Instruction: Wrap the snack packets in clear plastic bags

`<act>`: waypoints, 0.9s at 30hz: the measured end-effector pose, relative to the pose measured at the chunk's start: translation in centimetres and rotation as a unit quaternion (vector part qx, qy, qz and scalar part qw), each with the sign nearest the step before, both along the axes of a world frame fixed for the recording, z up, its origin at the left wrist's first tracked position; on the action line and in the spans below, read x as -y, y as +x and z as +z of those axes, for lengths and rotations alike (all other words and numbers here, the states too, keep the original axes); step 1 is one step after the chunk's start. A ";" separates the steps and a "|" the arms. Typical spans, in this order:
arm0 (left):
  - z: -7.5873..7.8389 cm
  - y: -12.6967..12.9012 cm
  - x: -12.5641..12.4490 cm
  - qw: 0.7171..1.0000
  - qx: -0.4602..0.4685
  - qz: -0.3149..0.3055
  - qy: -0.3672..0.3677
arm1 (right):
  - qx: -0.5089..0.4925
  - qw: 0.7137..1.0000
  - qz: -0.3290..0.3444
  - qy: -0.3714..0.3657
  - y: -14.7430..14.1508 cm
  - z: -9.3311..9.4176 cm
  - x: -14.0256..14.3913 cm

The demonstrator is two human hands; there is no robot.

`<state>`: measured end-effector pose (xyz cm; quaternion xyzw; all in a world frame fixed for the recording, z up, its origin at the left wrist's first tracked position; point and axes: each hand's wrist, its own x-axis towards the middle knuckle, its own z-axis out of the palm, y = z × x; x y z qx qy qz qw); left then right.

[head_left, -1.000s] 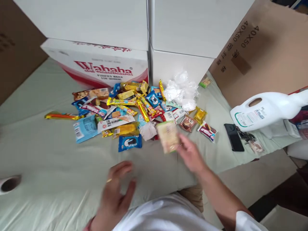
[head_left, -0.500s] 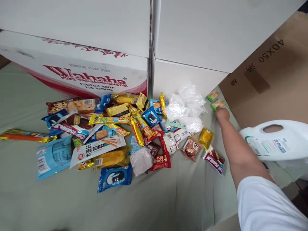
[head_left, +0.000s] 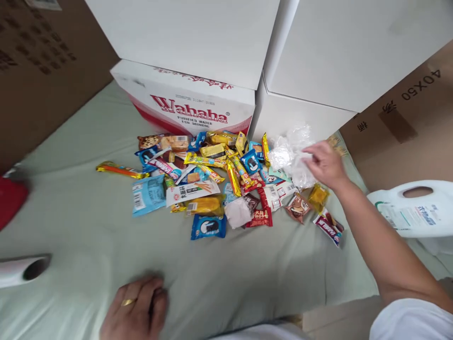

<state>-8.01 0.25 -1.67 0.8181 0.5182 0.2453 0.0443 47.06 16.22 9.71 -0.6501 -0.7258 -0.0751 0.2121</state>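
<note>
Right hand (head_left: 323, 163) back from far corner, biscuit packets left by brown carton; fingers now loosely spread, empty, over crumpled clear plastic (head_left: 292, 153) at snack pile (head_left: 212, 184) edge. Left hand (head_left: 136, 309) flat on green sheet (head_left: 78, 217), gripping nothing.

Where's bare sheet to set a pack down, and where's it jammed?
Free: the green sheet between the snack pile and the left hand, and left of the pile toward the brown carton. Crowded: around the right hand, where the crumpled clear plastic, the white boxes and the white jug close in.
</note>
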 end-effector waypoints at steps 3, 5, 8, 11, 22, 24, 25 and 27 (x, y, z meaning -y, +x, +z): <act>0.8 0.4 0.2 1.000 -0.011 -0.017 0.023 | 0.113 0.984 0.077 -0.110 -4.1 -0.6 -1.8; 0.9 0.4 0.6 1.000 0.003 -0.009 0.017 | 0.138 0.980 0.024 -0.145 -5.0 -1.4 -3.0; 0.5 0.1 1.2 0.999 0.040 0.000 0.013 | 0.088 0.989 -0.042 -0.111 -4.8 -2.1 -3.6; 0.2 -0.1 1.4 0.998 0.067 0.005 0.014 | 0.032 0.997 -0.033 -0.061 -4.5 -2.3 -2.9; -0.1 -0.3 1.2 0.996 0.083 -0.020 0.010 | 0.003 0.989 -0.124 -0.079 -6.9 -3.9 -1.8; -0.1 -0.2 1.3 0.997 0.077 -0.011 0.015 | -0.023 0.986 -0.141 -0.080 -7.4 -4.0 -2.0; -0.1 -0.2 1.4 0.997 0.076 -0.008 0.014 | -0.033 0.985 -0.151 -0.083 -7.6 -4.1 -2.2; 0.0 -0.4 1.5 0.996 0.083 -0.011 0.008 | -0.042 0.981 -0.172 -0.080 -7.8 -4.1 -2.5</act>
